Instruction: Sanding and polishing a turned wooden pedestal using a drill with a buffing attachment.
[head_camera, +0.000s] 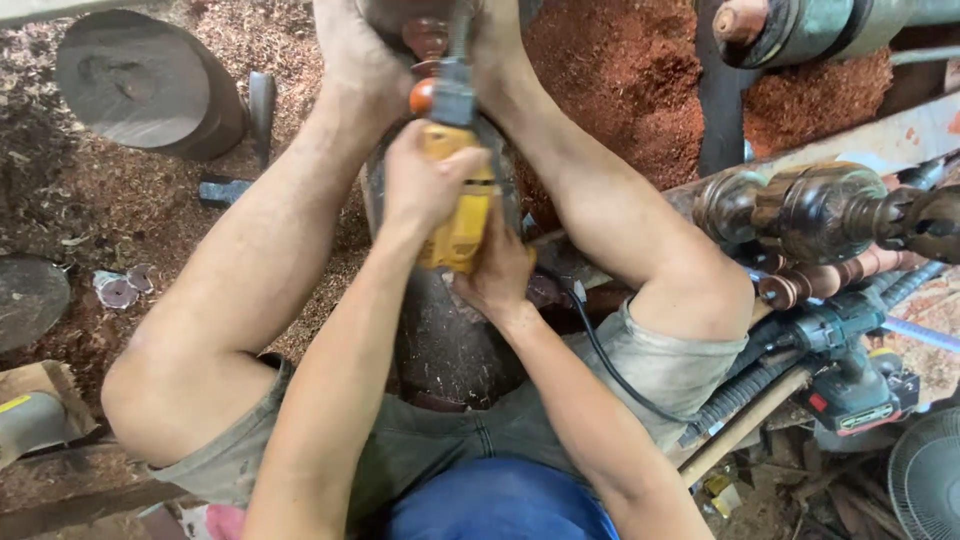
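Head view: both hands clamped on a yellow power tool (458, 215), run against a dark turned workpiece (445, 340) held between the knees.

Left hand (425, 185) wraps the tool body from above, fingers closed around it. Right hand (497, 275) grips the lower end from beneath, also closed on the tool. Tool's grey nose (453, 95) points away from the person, toward the feet; its tip is hidden up there, so contact point can't be told. Black cord (610, 365) runs from the tool over the right thigh. Workpiece stands upright between the legs, surrounded by reddish sawdust (620, 90). To the right: carved dark spindle (800, 210) lying on a bench, teal cordless drill (850, 360) just below it. Round wood block (140, 80) far left, well apart.
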